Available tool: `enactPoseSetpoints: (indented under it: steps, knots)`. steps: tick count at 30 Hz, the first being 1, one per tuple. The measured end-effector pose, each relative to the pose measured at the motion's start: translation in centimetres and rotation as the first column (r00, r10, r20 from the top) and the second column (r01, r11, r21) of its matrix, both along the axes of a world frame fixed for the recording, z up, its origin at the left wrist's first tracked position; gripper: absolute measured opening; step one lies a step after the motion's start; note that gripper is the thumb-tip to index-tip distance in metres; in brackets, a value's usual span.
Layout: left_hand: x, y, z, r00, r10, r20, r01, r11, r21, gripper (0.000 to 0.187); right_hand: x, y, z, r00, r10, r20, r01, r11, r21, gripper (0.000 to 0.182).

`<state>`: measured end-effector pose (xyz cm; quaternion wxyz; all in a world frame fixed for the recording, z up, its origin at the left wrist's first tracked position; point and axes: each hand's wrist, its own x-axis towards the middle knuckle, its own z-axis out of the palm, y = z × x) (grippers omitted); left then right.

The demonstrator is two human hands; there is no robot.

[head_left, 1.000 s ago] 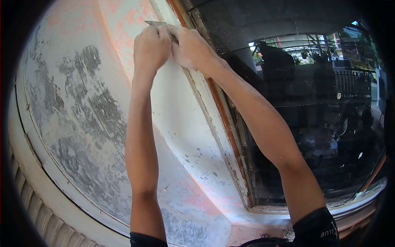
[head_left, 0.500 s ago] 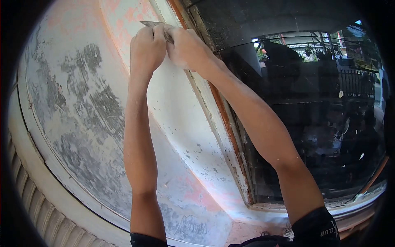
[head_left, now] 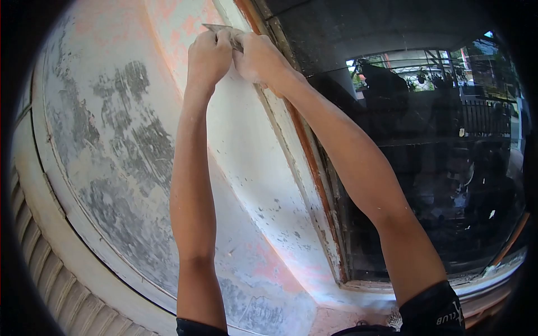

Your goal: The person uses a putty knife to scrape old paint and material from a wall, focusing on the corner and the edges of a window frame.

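Both my hands are raised side by side at the top of the view, against the pale wall strip [head_left: 246,129] beside the window frame. My left hand [head_left: 210,56] has its fingers curled round a thin grey scraper [head_left: 217,27], whose pointed blade sticks out to the left above the knuckles. My right hand [head_left: 260,59] is closed on the same tool from the right, close to the wooden frame edge. The tool's middle is mostly hidden by the fingers.
A dark glass window [head_left: 420,168] with reflections fills the right side. Its worn wooden frame [head_left: 316,187] runs diagonally down. Patchy grey and pink wall [head_left: 134,134] lies left, with ridged slats [head_left: 56,274] at lower left.
Both hands and the scraper appear slightly higher and further right in the view. The wall and slats have also shifted right a little. The grip looks the same.
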<state>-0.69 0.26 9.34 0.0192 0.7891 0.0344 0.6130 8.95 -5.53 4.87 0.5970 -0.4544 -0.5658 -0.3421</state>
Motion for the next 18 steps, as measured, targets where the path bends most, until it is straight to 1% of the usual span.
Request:
enactPoseSetpoints:
  steps: [2,3,5,6,8,9,11,12,14,15,17,18]
  knots:
    - [0.4,0.3,1.1,1.0,-0.009,0.02,0.009,1.0,0.004,0.04,-0.6,-0.9,0.3,0.987,0.104,-0.12,-0.113,0.991,-0.071,0.034]
    - [0.1,0.1,0.8,1.0,-0.007,0.017,0.007,1.0,0.003,0.04,-0.7,-1.0,-0.3,0.987,0.107,-0.122,-0.116,0.991,-0.072,0.034]
    - [-0.6,-0.2,-0.3,0.997,-0.009,-0.071,0.009,1.0,0.0,0.04,-0.9,-1.3,-1.5,0.979,0.143,-0.144,-0.155,0.985,-0.076,0.032]
    - [-0.6,-0.1,-0.8,0.997,-0.012,-0.073,0.012,1.0,0.003,0.04,-0.5,-0.8,-1.8,0.979,0.141,-0.146,-0.152,0.986,-0.073,0.032]
    - [-0.6,0.8,-1.3,0.992,-0.053,-0.112,0.047,0.997,-0.058,0.039,0.2,0.6,-2.3,0.997,0.052,-0.056,-0.052,0.999,0.007,0.03]
    - [-0.4,1.0,-0.9,0.993,-0.054,-0.109,0.048,0.997,-0.055,0.039,0.3,0.8,-1.8,0.997,0.052,-0.053,-0.051,0.999,0.011,0.03]
    - [0.0,1.7,0.0,0.993,-0.1,-0.066,0.102,0.995,0.021,0.039,0.4,1.4,-0.9,0.993,0.065,-0.1,-0.069,0.997,-0.036,0.031]
    - [0.0,1.4,0.0,0.993,-0.099,-0.068,0.1,0.995,0.017,0.039,0.3,0.9,-1.0,0.993,0.066,-0.102,-0.07,0.997,-0.04,0.031]
    - [0.1,0.3,0.0,0.991,0.003,-0.137,-0.011,0.998,-0.058,0.039,-0.3,-1.3,-1.6,0.975,0.101,-0.197,-0.125,0.986,-0.113,0.032]
    - [0.0,0.2,-0.6,0.99,0.0,-0.143,-0.008,0.998,-0.057,0.039,-0.4,-1.2,-2.2,0.974,0.099,-0.202,-0.123,0.986,-0.112,0.032]
    - [-0.9,0.2,-2.1,0.991,-0.001,-0.132,0.004,1.0,0.021,0.039,0.0,-0.5,-3.1,0.996,0.052,-0.074,-0.054,0.998,-0.032,0.032]
    - [-0.9,0.3,-2.3,0.991,-0.006,-0.132,0.009,1.0,0.024,0.039,0.8,0.7,-3.2,0.996,0.046,-0.073,-0.049,0.998,-0.028,0.032]
